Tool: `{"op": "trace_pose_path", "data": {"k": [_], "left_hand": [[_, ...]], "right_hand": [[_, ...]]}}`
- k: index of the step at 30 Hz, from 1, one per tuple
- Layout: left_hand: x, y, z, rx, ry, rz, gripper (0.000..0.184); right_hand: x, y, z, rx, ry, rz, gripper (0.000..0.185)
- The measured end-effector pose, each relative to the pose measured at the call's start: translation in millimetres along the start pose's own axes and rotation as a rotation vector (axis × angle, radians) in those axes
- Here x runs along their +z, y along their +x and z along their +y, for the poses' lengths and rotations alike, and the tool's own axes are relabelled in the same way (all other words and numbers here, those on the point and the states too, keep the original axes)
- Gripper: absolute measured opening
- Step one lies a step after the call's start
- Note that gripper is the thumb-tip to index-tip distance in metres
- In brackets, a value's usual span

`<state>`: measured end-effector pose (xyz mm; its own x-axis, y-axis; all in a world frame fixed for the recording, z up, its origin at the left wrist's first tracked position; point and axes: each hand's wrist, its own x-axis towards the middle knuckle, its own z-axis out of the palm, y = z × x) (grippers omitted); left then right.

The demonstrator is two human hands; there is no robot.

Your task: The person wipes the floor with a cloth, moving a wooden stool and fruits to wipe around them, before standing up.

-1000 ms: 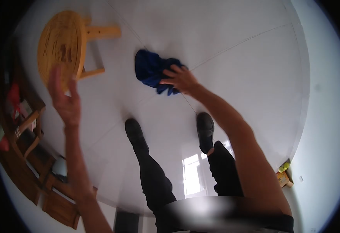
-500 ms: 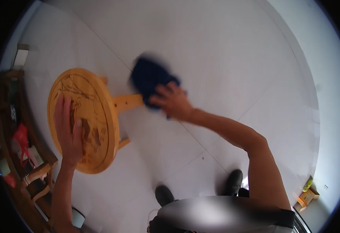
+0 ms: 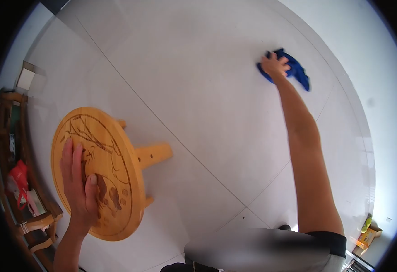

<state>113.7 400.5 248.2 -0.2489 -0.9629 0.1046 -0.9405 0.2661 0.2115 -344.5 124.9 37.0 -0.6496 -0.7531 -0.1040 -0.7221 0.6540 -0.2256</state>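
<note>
Left hand (image 3: pixel 81 192): laid on stool seat, 8 o'clock; fingers (image 3: pixel 76 165) released, outstretched toward 12, thumb apart.
Right hand (image 3: pixel 276 66): arm extended, fingers spread open over cloth.
Cloth (image 3: pixel 299 75): 2 o'clock, on floor (image 3: pixel 207 90); long axis trailing toward 4; dark blue, soft, crumpled.
Stool (image 3: pixel 117 158): round yellow-brown wooden seat, incised branches, dark patches; flat leg toward 3.
Floor: pale, smooth tiles, thin dark joints.

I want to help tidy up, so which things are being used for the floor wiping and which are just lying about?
Being used:
- blue cloth, under the right hand
- round wooden stool, left hand on top

Just lying about:
- red bag
- orange box
</note>
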Motion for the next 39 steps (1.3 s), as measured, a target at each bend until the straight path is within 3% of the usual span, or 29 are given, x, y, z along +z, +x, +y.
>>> {"op": "trace_pose_path", "data": {"k": [3, 4, 5, 6, 7, 8, 10, 13, 16, 17, 18, 21, 24, 26, 30, 31, 32, 34, 35, 38, 39], "left_hand": [[-2, 0, 0, -0.020, -0.019, -0.022, 0.048], [0, 0, -2, -0.015, -0.018, -0.021, 0.048], [1, -1, -5, -0.013, -0.066, -0.011, 0.049], [2, -1, -7, -0.011, -0.113, -0.003, 0.049], [2, -1, -7, -0.004, -0.108, -0.006, 0.049], [0, -1, -8, -0.024, -0.112, -0.013, 0.051], [1, -3, -7, -0.045, -0.114, -0.026, 0.052], [3, -4, -8, -0.094, -0.160, -0.033, 0.053], [4, -3, -11, -0.161, -0.266, -0.019, 0.055], [5, -4, -11, -0.146, -0.290, -0.013, 0.055], [3, -5, -11, -0.134, -0.306, -0.005, 0.055], [3, -4, -12, -0.081, -0.263, -0.004, 0.054], [4, -6, -13, -0.108, -0.263, -0.002, 0.053], [0, -1, -8, -0.089, -0.233, 0.011, 0.052], [-5, 4, 1, -0.105, -0.146, -0.024, 0.051], [-6, 3, 2, -0.090, -0.109, -0.019, 0.050], [-5, 3, 3, -0.073, -0.074, -0.011, 0.048], [-3, 2, 5, -0.085, -0.064, 0.000, 0.047], [-3, 1, 5, -0.088, -0.049, 0.013, 0.046], [-1, -1, 3, -0.099, -0.044, 0.047, 0.046], [0, -1, 2, -0.093, -0.047, 0.058, 0.046]], "right_hand": [[66, -16, -84, -0.784, 0.093, 0.165, 0.054], [90, -47, -123, -0.980, 0.148, 0.219, 0.056], [75, -94, -152, -1.071, 0.264, -0.004, 0.056], [99, -131, -174, -1.190, 0.410, 0.209, 0.053], [87, -163, -185, -1.269, 0.462, -0.109, 0.054], [57, -190, -192, -1.359, 0.197, -0.385, 0.054], [65, -195, -196, -1.621, 0.129, -0.329, 0.045], [51, -140, -202, -1.412, -0.043, -0.211, 0.040], [36, -41, -162, -0.979, 0.049, -0.099, 0.040], [30, -6, -135, -0.855, 0.042, 0.001, 0.042], [46, 50, -104, -0.878, 0.137, 0.136, 0.043], [-1, 113, 25, -0.531, 0.026, 0.218, 0.052], [-31, 139, 161, -0.195, -0.083, 0.236, 0.054], [-49, 111, 205, 0.004, -0.119, 0.237, 0.051], [-23, 63, 227, -0.265, -0.197, 0.426, 0.047], [-21, 29, 213, -0.434, -0.134, 0.453, 0.046], [-15, -1, 202, -0.748, -0.086, 0.512, 0.045], [-21, -98, 158, -0.831, 0.105, 0.220, 0.047], [-21, -139, 140, -1.009, 0.151, 0.185, 0.052], [-17, -234, 107, -1.369, 0.174, -0.216, 0.060], [-21, -257, 100, -1.477, 0.123, -0.220, 0.059]]}}
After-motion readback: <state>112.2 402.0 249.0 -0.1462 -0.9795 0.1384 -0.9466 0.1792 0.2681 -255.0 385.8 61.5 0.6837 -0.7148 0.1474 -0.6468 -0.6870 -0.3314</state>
